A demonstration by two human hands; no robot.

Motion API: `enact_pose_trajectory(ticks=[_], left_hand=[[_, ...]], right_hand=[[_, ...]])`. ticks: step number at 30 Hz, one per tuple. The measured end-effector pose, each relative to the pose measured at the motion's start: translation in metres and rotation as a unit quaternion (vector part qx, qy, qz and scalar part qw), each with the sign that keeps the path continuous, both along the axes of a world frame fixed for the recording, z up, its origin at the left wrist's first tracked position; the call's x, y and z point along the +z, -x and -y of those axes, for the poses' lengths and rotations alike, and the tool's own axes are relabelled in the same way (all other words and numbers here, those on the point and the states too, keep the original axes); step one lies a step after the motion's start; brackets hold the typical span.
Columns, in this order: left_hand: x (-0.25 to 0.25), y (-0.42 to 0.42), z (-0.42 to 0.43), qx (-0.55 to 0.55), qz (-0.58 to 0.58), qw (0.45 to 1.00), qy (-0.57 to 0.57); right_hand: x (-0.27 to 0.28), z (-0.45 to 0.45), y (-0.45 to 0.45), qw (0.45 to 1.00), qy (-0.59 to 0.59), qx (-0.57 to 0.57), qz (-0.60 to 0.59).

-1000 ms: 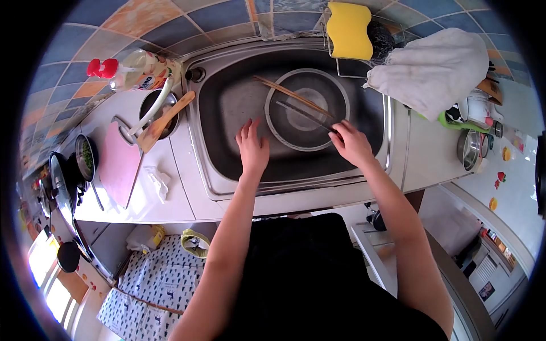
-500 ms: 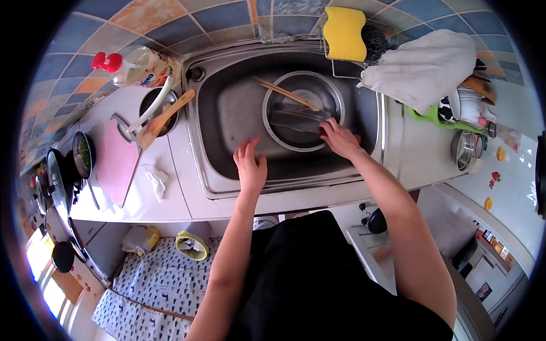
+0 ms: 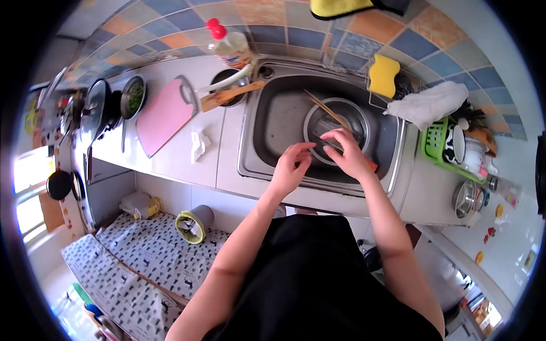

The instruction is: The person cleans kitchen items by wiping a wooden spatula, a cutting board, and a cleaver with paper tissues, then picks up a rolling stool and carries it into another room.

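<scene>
My left hand hovers over the near side of the sink, thumb and fingers apart, with nothing visible in it. Beside it, my right hand is above the near rim of a round metal basin, its fingers spread and curved. A pair of wooden chopsticks leans across the basin. A flat, wide blade lies in the basin, partly hidden by my right hand. An orange-red piece, perhaps its handle, shows beyond my right wrist.
Left of the sink are a pot with a wooden spatula, a pink cutting board, a crumpled tissue and a red-capped bottle. To the right are a yellow sponge, white cloth and green dish rack.
My right hand has come off the blade and drawn nearer to my left hand. My left hand has moved closer to the basin. The view has shifted and turned.
</scene>
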State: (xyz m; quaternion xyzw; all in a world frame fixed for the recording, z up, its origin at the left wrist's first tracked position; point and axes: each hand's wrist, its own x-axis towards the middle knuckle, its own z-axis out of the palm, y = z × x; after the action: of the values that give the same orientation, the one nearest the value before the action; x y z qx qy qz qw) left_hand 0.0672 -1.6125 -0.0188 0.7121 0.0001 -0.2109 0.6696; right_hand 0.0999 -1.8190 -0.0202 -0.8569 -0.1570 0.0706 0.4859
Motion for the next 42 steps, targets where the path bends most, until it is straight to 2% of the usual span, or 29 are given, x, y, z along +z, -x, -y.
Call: enact_pose_trajectory(ticks=[1,2,3,4,5,6,7,8,10,12,13,19,20,22,23,25,28,30,32,35,39,42], left_hand=[[0.006,-0.002,-0.002,0.001,-0.024,0.997,0.07],[0.012,-0.005,-0.006,0.001,-0.046,0.989,0.14],[0.017,-0.008,-0.011,0.0,-0.067,0.975,0.21],[0.015,-0.012,-0.019,-0.015,-0.095,0.966,0.241],[0.016,-0.006,-0.023,-0.07,-0.02,0.997,-0.009],[0.02,0.004,-0.025,-0.119,0.05,0.957,-0.26],[0.021,0.011,-0.031,-0.161,0.111,0.848,-0.493],[-0.023,0.019,-0.044,-0.238,0.171,0.706,-0.644],[-0.033,0.023,-0.063,-0.173,0.134,0.827,-0.517],[-0.038,0.022,-0.089,-0.105,0.119,0.915,-0.371],[-0.037,0.018,-0.103,-0.083,0.131,0.92,-0.361],[-0.02,0.002,-0.208,0.059,0.164,0.934,-0.313],[-0.025,-0.002,-0.229,0.075,0.207,0.924,-0.314],[-0.033,-0.008,-0.261,0.111,0.214,0.91,-0.338],[-0.037,-0.01,-0.274,0.129,0.215,0.903,-0.349],[-0.035,-0.013,-0.296,0.14,0.174,0.917,-0.33],[-0.03,-0.022,-0.319,0.152,0.094,0.941,-0.287],[-0.05,-0.029,-0.325,0.257,-0.011,0.964,-0.062],[-0.071,-0.034,-0.337,0.32,-0.121,0.932,0.123],[-0.081,-0.042,-0.351,0.432,-0.215,0.792,0.374],[-0.084,-0.051,-0.362,0.47,-0.244,0.717,0.455],[-0.086,-0.057,-0.365,0.479,-0.25,0.702,0.464]], right_hand=[[0.007,-0.005,-0.003,0.988,-0.117,-0.024,-0.098],[0.012,-0.01,-0.005,0.952,-0.229,-0.045,-0.196],[0.016,-0.017,-0.006,0.894,-0.333,-0.066,-0.292],[0.014,-0.024,-0.001,0.945,-0.159,-0.068,-0.276],[0.003,-0.032,0.009,0.966,0.019,-0.07,-0.248],[-0.014,-0.04,0.021,0.954,0.197,-0.072,-0.212],[-0.039,-0.049,0.029,0.911,0.368,-0.073,-0.17],[-0.083,-0.048,0.033,0.809,0.557,0.01,-0.188],[-0.077,-0.065,0.042,0.862,0.49,-0.043,-0.121],[-0.067,-0.091,0.044,0.91,0.404,-0.083,-0.032],[-0.057,-0.111,0.04,0.924,0.373,-0.076,0.022],[0.0,-0.263,-0.006,0.987,0.125,0.039,0.091],[0.004,-0.289,-0.016,0.991,0.111,0.047,0.064],[0.004,-0.338,-0.035,0.994,0.085,0.061,0.006],[0.0,-0.359,-0.046,0.994,0.083,0.062,0.017],[-0.013,-0.396,-0.07,0.994,0.078,0.063,0.037],[-0.047,-0.434,-0.111,0.991,0.135,0.013,-0.01],[-0.071,-0.449,-0.134,0.984,0.172,-0.041,-0.033],[-0.083,-0.462,-0.154,0.971,0.212,-0.094,-0.064],[-0.086,-0.478,-0.175,0.94,0.264,-0.171,-0.133],[-0.09,-0.49,-0.192,0.903,0.33,-0.214,-0.173],[-0.084,-0.497,-0.2,0.874,0.387,-0.227,-0.187]])
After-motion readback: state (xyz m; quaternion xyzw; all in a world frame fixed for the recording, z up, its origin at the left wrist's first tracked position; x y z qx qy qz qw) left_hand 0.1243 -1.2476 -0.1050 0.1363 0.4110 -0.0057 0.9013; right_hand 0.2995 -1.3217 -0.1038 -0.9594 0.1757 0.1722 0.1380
